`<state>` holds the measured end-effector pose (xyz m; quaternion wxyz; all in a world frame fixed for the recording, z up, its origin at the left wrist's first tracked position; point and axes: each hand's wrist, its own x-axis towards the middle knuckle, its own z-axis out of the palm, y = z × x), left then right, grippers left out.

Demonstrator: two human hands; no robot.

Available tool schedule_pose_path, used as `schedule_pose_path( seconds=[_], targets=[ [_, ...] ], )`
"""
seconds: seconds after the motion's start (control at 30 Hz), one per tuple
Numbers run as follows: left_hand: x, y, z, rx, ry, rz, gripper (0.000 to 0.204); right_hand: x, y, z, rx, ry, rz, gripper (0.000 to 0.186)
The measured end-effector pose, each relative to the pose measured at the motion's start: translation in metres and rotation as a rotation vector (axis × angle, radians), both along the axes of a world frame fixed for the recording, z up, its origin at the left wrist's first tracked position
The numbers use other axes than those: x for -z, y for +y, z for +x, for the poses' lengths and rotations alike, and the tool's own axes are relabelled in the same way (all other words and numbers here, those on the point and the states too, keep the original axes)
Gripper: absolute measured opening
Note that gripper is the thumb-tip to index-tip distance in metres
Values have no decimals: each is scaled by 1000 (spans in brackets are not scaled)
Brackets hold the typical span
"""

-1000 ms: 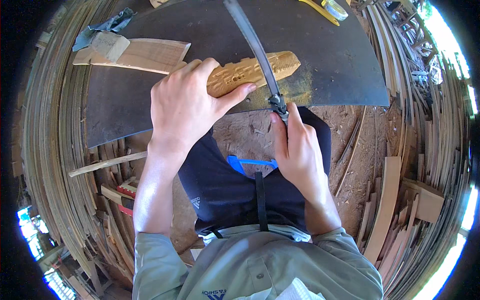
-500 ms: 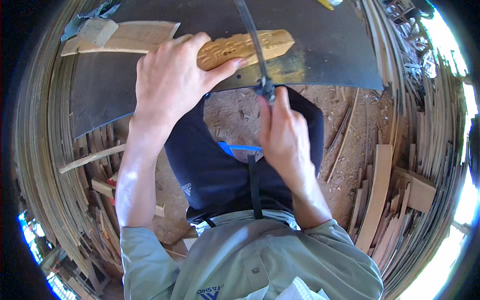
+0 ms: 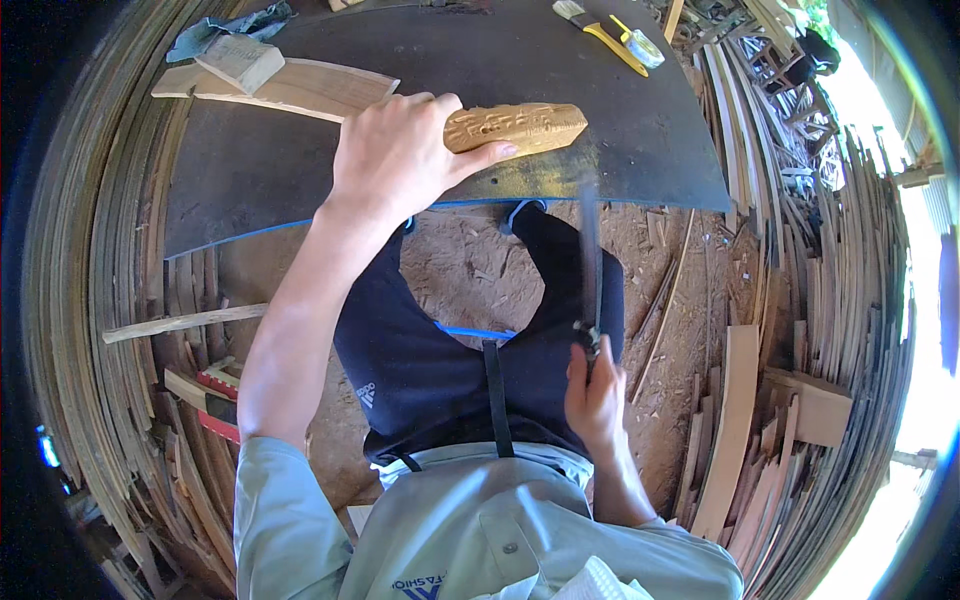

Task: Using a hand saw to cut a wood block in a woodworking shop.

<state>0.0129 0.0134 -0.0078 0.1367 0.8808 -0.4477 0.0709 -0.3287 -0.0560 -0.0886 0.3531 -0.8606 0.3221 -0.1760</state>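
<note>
My left hand [image 3: 400,150] presses down on a carved, light-coloured wooden piece [image 3: 520,127] that lies near the front edge of a dark board [image 3: 650,140]. My right hand [image 3: 595,385] is drawn back close to my lap and grips the handle of a long thin metal file [image 3: 590,250]. The file's blade points up toward the board's edge and looks blurred. Its tip is just below the carved piece, apart from it.
On the board lie flat wooden planks [image 3: 290,85] with a small block [image 3: 240,60] at the far left, and a yellow-handled brush [image 3: 600,30] at the far right. Stacks of thin wooden slats [image 3: 800,330] ring the sawdust floor [image 3: 470,265] on both sides.
My right hand has pulled the file back from across the carved piece down toward my lap. My left hand has stayed on the carved piece.
</note>
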Motion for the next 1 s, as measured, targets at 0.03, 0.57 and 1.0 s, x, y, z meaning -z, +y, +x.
schedule_pose_path(
  seconds=[0.03, 0.57, 1.0],
  targets=[
    [3, -1, -3, -17, -13, -1, 76, -10, -4, 9, 9, -16, 24, 14],
    [4, 3, -3, -29, 9, -65, 70, -43, -48, 162, -143, -73, -277, 25],
    [3, 4, -4, -55, 36, -66, 71, -46, -42, 166, -128, -45, -275, 23]
  ],
)
